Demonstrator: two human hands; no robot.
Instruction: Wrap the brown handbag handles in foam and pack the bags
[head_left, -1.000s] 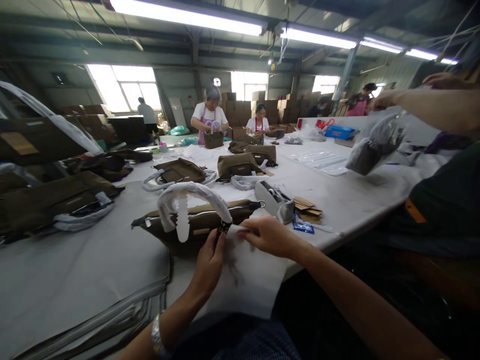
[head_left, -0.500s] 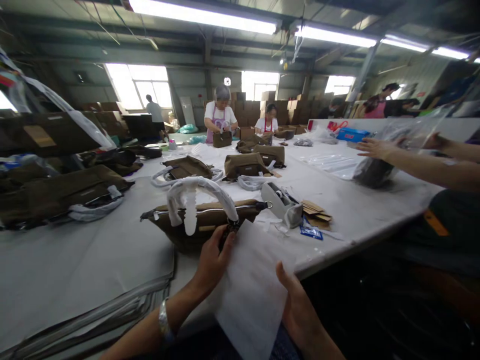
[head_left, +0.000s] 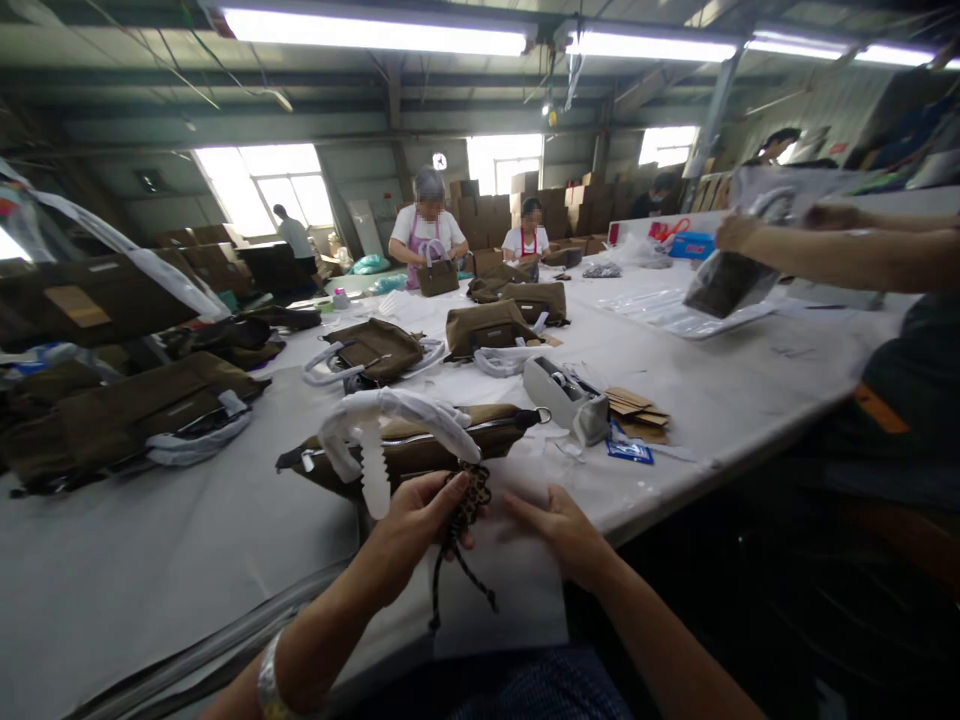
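Observation:
My left hand [head_left: 409,530] is closed round a dark braided tassel [head_left: 463,520] that hangs from a brown handbag [head_left: 420,450]. The bag lies at the near table edge, its handles wrapped in white foam [head_left: 390,415]. My right hand [head_left: 559,530] lies with fingers stretched on a white sheet of paper [head_left: 510,590] under the tassel, next to my left hand. Thin cords of the tassel dangle over the paper.
A grey tape dispenser [head_left: 566,395], brown card tags [head_left: 637,410] and a blue packet [head_left: 628,452] lie right of the bag. More brown bags [head_left: 487,325] cover the white table [head_left: 750,390]. A co-worker's hands [head_left: 739,232] at right hold a plastic-bagged item [head_left: 727,285]. Other people work at the far end.
My right hand came up from the paper's lower edge to beside the tassel. My left hand now holds the tassel pulled out over the paper. The co-worker lifted the plastic-bagged item.

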